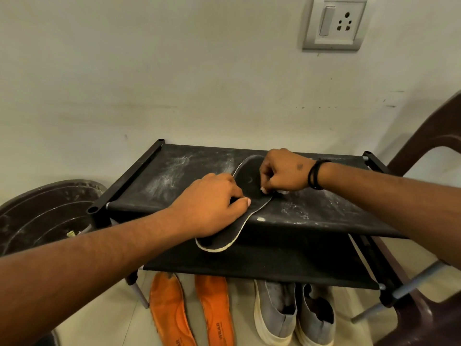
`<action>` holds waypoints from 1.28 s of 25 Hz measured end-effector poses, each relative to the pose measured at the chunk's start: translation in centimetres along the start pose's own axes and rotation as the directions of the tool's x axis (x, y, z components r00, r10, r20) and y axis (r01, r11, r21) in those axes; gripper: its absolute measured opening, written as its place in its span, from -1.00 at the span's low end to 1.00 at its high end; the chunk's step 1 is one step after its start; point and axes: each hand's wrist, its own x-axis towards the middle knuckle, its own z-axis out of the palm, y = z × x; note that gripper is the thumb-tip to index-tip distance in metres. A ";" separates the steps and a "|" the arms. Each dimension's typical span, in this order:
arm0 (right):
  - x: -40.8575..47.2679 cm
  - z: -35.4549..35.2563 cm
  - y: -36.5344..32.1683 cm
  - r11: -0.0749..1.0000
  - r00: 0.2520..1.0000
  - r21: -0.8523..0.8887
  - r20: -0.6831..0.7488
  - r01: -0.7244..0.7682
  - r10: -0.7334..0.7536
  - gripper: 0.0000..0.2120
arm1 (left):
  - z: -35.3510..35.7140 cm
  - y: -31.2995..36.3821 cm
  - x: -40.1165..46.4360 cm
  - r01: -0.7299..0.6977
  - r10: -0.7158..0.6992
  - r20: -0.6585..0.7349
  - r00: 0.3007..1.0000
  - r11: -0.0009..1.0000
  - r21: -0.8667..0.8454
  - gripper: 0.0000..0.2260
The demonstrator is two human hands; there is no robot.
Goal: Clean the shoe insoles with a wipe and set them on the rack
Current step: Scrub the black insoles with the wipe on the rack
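Note:
A black insole with a pale edge (249, 182) lies on the dusty top shelf of the black shoe rack (174, 168), its heel hanging over the front edge. My left hand (212, 206) presses down on the insole's middle with curled fingers. My right hand (282, 171) is on the insole's right side, fingers curled round a small white wipe (283, 192) that barely shows under them. Two orange insoles (169, 310) lie on the floor below the rack.
A pair of grey slip-on shoes (294, 313) stands on the floor right of the orange insoles. A dark round bin (42, 216) sits at the left, a brown plastic chair (429, 221) at the right. The wall with a socket (335, 22) is close behind.

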 end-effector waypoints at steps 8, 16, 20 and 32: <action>1.2 1.2 0.1 0.965 0.989 -0.259 -0.150 -0.037 -0.002 -0.91 | 0.3 -0.2 0.3 -0.023 0.023 -0.025 0.999 1.000 -0.009 -0.62; -0.3 1.0 -1.7 0.986 0.998 -0.153 0.028 0.068 -0.065 -0.95 | 0.5 -0.3 0.1 -0.037 0.038 -0.051 0.998 0.999 0.023 -0.37; 1.0 0.8 -1.4 0.973 0.998 -0.224 -0.023 0.057 -0.064 -0.92 | 0.6 -0.5 0.6 -0.066 0.067 -0.069 0.995 0.998 0.018 -0.39; 0.0 1.5 -1.4 0.994 0.995 -0.020 -0.009 0.103 -0.104 -0.90 | 0.9 -0.4 0.3 -0.107 0.107 -0.111 0.988 0.994 0.007 -0.41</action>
